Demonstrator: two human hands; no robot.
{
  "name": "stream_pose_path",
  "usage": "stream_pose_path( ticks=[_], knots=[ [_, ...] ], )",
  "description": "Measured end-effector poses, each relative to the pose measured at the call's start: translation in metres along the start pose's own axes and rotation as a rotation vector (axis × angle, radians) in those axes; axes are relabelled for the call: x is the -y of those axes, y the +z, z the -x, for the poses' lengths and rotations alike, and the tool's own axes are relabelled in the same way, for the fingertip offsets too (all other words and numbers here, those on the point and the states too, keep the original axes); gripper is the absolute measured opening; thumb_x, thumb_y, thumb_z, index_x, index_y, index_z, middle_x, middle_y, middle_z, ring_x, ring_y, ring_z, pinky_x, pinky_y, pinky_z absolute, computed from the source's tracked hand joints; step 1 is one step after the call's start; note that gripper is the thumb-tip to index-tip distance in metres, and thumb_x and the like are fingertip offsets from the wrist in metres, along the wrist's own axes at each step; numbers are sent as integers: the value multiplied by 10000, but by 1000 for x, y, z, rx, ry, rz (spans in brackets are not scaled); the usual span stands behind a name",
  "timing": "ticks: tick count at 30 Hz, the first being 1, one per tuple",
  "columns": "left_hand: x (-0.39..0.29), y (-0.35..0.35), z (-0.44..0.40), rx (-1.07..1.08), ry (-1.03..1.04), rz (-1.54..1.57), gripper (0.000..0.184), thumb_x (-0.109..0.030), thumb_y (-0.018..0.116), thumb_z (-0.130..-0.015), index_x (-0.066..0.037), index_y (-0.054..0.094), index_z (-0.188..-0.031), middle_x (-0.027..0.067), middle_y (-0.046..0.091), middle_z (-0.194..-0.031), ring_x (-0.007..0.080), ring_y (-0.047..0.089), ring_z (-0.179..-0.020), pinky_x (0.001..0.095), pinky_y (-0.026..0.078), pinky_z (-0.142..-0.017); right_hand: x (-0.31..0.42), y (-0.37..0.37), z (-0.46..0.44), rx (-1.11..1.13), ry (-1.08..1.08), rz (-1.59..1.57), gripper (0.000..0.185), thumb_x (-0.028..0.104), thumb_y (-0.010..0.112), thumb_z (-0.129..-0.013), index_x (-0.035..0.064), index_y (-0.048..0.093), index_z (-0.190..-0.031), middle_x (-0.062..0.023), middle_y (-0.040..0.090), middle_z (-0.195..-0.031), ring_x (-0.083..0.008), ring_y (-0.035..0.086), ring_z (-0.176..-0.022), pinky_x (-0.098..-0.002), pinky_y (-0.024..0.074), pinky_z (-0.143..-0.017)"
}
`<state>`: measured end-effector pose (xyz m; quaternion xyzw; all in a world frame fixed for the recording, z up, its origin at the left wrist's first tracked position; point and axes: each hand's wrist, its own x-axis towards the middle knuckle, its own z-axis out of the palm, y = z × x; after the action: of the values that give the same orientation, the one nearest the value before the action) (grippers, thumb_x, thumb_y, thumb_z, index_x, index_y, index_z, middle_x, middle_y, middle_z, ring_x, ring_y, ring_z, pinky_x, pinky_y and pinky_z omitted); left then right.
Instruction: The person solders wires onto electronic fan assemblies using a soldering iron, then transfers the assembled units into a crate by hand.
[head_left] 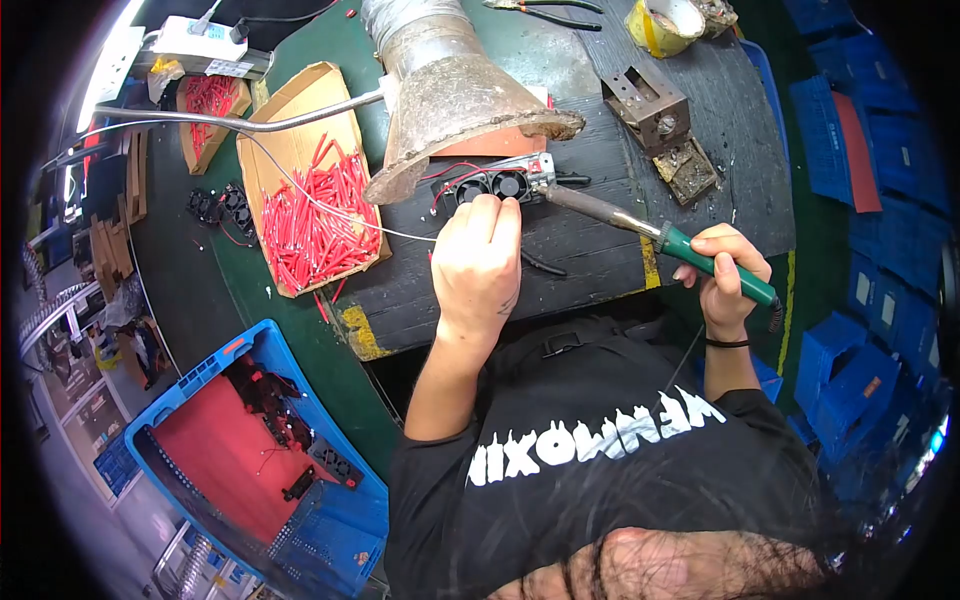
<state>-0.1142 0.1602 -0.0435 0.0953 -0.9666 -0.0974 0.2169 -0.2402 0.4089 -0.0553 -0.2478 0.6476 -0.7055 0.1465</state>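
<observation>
My right hand (727, 270) is wrapped round the green handle of a soldering iron (610, 212). The iron's tip reaches left to the end of a small black device with two fans (490, 187), which has red wires along it. At the near side of that device is my left hand (480, 255), its fingers closed and pointing away from me. A thin pale solder wire (345, 213) runs from the upper left into this hand. The fingertips and part of the device are hidden by the hand.
A metal fume hood (450, 90) hangs over the work. Left of it, a cardboard box (290, 110) holds many red wires (315, 220). A rusty iron stand (650, 108) and pliers (550, 12) lie beyond. A blue crate (262, 345) with fan parts stands at lower left.
</observation>
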Motion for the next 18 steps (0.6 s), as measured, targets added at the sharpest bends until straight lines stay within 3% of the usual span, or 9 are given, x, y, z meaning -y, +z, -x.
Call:
stream_pose_path(
  ticks=[14,16,18],
  knots=[
    [0,2,1,-7,0,9,153,-37,648,-749,14,638,-892,86,534,-798,228,572,-717,318,490,-636,-1,1,-1,-6,-7,-7,236,101,481,-874,-81,630,-890,-183,592,-814,-199,598,-526,-253,466,-445],
    [-2,1,1,32,-57,64,136,3,686,-781,-1,656,-913,117,604,-830,286,605,-704,358,499,-647,-1,1,-1,16,-29,23,235,101,482,-875,-80,631,-889,-179,592,-810,-198,598,-526,-253,466,-445],
    [-2,4,3,23,-30,40,136,-14,667,-770,6,646,-902,102,570,-813,256,588,-707,338,493,-638,-1,1,-1,14,-28,23,235,101,483,-875,-80,632,-890,-178,592,-809,-197,598,-526,-252,466,-444]
  ],
)
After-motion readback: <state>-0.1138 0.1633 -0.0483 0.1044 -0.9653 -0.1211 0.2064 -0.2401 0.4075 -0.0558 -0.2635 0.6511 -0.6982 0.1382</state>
